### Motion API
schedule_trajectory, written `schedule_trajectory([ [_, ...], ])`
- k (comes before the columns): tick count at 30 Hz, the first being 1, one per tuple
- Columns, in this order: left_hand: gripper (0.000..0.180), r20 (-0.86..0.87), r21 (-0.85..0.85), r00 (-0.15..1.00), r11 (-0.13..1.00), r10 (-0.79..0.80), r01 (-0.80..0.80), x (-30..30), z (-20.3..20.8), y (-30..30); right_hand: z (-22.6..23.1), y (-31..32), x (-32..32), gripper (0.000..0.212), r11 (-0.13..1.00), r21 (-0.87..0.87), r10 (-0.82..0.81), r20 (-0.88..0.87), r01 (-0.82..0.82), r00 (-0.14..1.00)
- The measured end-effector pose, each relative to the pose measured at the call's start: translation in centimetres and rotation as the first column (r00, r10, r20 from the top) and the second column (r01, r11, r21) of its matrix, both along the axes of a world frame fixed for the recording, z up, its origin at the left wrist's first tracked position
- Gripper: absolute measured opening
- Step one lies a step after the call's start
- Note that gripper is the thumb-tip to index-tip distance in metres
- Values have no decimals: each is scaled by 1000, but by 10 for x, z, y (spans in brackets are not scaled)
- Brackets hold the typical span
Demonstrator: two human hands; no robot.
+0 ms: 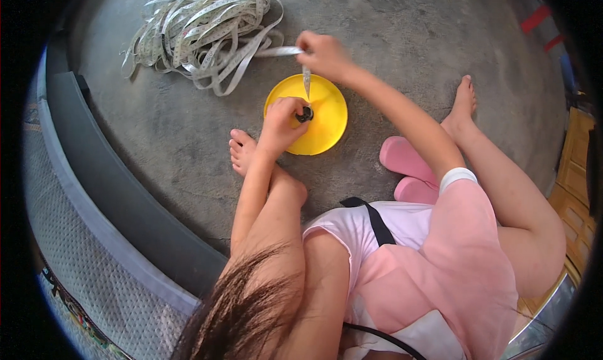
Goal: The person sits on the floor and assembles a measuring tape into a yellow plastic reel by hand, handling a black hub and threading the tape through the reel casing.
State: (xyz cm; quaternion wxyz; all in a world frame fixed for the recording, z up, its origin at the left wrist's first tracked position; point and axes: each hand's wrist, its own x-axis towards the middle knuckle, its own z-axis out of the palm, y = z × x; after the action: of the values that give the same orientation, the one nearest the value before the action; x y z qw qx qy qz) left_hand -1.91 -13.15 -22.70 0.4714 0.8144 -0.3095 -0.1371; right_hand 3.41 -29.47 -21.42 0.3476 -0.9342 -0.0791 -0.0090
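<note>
My left hand (281, 124) is closed around a small black round piece (304, 114) over a yellow round disc (325, 130) lying on the floor. Whether the piece is fixed to the disc, I cannot tell. Farther off and to the right, my right hand (323, 57) pinches a long white printed strip (276, 51), its fingers slightly blurred. From that hand one stretch of strip leads left to a loose tangled heap of strip (204, 30). Another stretch (306, 80) drops toward the black piece, twisting narrow.
Pink slippers (408, 162) sit on the grey concrete floor (402, 46), right of the disc. A grey padded mattress or bed edge (107, 234) curves along the left. Wooden furniture (571, 152) stands at the far right. My bare feet flank the disc.
</note>
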Motion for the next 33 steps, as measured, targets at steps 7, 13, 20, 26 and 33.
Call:
schedule_trajectory([
  [7,24,136,-28,989,998,51,-47,3,5,-2,-4,-36,-40,28,781,520,-250,-248,346,936],
  [13,24,108,-54,989,994,98,-93,2,3,-3,-7,-42,-52,22,641,557,-362,-389,529,847],
  [20,26,111,32,983,989,-145,143,-4,3,-3,11,-45,-56,34,988,88,-117,-79,124,990],
  [26,7,208,144,954,971,-218,191,-7,17,1,22,-7,8,33,967,232,19,-470,103,883],
  [33,27,133,-283,974,949,182,-138,10,70,14,117,-2,58,11,621,780,129,-194,73,972],
])
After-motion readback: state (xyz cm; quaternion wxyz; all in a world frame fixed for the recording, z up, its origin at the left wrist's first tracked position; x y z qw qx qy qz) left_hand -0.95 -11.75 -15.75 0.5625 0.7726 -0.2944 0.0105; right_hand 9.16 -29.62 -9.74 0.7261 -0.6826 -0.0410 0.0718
